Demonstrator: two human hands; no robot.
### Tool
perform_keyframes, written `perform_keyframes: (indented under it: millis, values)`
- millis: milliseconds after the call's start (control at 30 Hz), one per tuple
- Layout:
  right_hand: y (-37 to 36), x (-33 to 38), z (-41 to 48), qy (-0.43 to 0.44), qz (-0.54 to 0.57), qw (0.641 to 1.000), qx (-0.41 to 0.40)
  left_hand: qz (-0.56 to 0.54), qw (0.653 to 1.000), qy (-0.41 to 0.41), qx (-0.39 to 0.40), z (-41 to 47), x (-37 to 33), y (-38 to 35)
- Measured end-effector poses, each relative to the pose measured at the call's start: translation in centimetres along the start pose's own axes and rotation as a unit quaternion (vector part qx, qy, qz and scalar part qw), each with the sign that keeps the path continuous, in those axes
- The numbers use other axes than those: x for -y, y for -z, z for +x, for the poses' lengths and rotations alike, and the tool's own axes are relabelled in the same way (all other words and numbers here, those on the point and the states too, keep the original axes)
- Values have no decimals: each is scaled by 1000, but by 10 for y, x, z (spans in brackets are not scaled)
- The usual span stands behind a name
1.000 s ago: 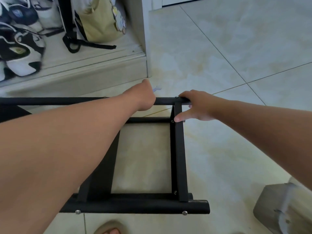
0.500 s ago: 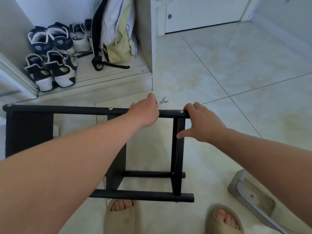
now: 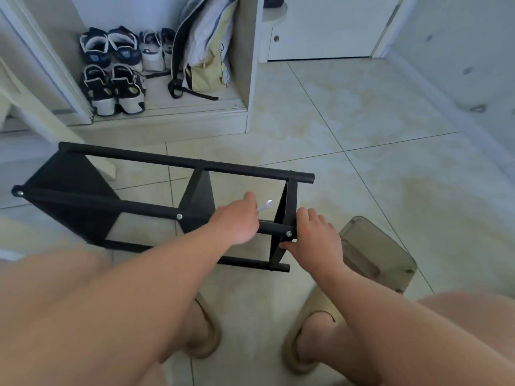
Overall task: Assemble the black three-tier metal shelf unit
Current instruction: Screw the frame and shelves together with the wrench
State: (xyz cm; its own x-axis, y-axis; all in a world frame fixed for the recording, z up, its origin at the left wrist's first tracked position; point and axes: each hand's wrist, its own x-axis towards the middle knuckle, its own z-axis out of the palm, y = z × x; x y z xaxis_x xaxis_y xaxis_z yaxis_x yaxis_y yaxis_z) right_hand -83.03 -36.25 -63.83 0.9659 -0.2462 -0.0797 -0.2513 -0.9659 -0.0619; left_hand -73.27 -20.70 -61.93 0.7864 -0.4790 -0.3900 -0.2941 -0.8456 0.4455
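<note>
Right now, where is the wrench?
Head view, centre: the wrench sticks out of the left hand, over the shelf unit, left of the right hand.

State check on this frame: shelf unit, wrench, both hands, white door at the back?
shelf unit: lying on its side on the floor, frame bolted together.
wrench: gripped in the left hand, head poking out.
left hand: curled round the wrench, over the near rail.
right hand: gripping the shelf unit's end upright.
white door: closed.
</note>
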Motion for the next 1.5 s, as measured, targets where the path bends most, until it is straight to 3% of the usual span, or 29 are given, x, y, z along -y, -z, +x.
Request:
perform_keyframes:
  millis: [200, 600, 833, 1000, 1233, 1500]
  values:
    - [-18, 13, -56, -19, 20, 999, 17, -3, 1000, 0, -28, -47, 9, -33]
    - [-16, 4, -122, -95, 131, 969, 185, 36, 996, -54, 62, -78, 13, -80]
    - [4, -11, -133, -109, 130, 950, 263, 22, 997, -52, 58, -105, 6, -93]
    - [11, -11, -134, -47, -12, 983, 175, 39, 996, -63, 57, -111, 1, -87]
    - [3, -25, -107, 47, -81, 968, 233, 55, 995, -42, 74, -104, -3, -86]
    - [-7, -37, -95, 91, -60, 966, 236, 74, 981, 15, 181, -77, -20, -74]
